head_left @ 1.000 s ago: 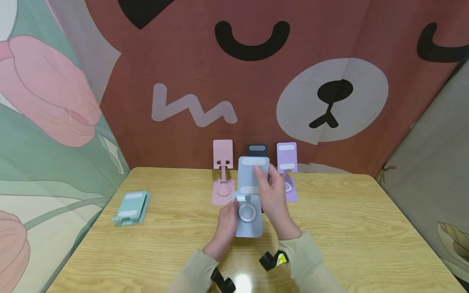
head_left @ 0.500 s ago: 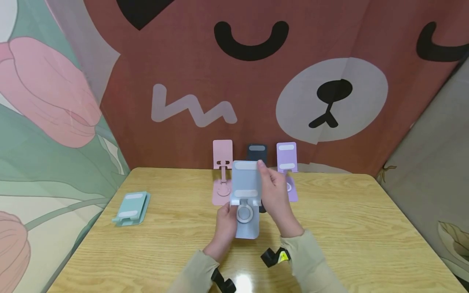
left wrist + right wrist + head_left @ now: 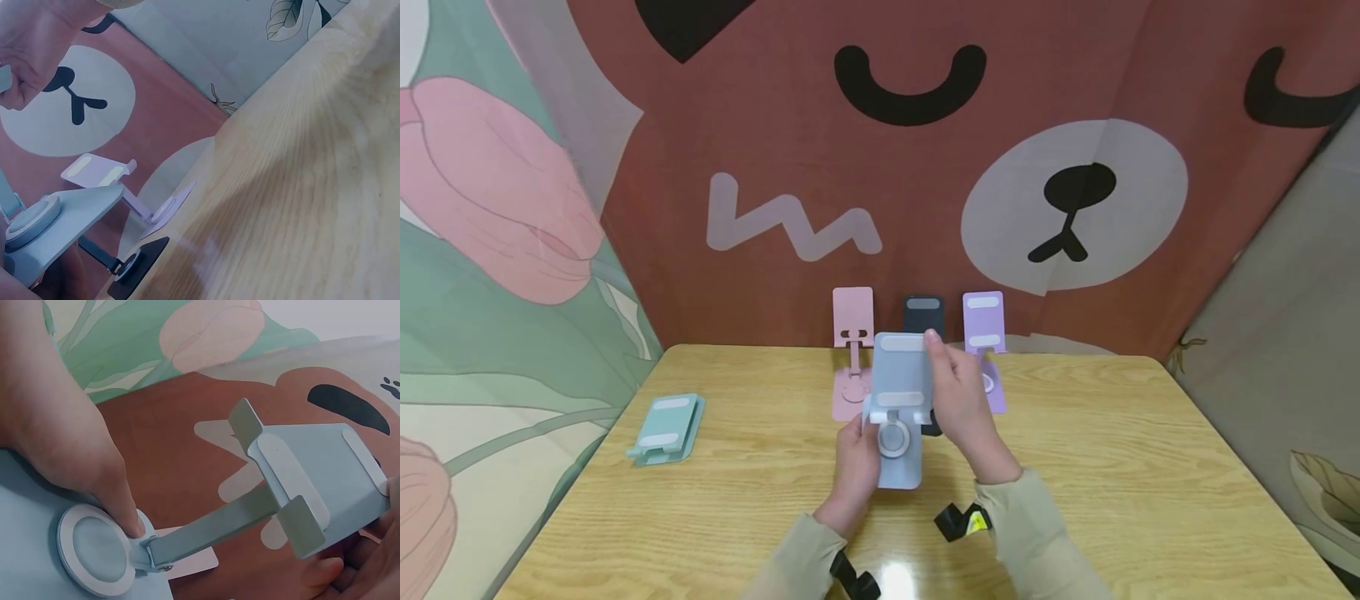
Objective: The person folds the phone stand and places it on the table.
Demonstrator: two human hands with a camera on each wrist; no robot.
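Observation:
A light blue folding phone stand [image 3: 901,367] is held above the table between both hands, its arm raised and its upper plate tilted back. My left hand [image 3: 856,462] grips the base plate at its left side; in the right wrist view its thumb presses beside the round hinge ring [image 3: 94,550]. My right hand [image 3: 961,408] pinches the right edge of the upper plate, thumb at the top corner. The right wrist view shows the arm [image 3: 212,532] extended between base and plate, with two lips at the plate's lower edge.
Behind stand a pink phone stand [image 3: 853,317], a black one [image 3: 923,310] partly hidden by the blue one, and a purple one [image 3: 983,317], all unfolded. A folded teal phone stand [image 3: 666,427] lies at the table's left. A printed curtain [image 3: 775,125] hangs behind the wooden table [image 3: 1112,467].
The blue stand's upper plate has shifted left and slightly down, and turned more squarely to the head view. My right thumb has moved from the plate's face to its top corner.

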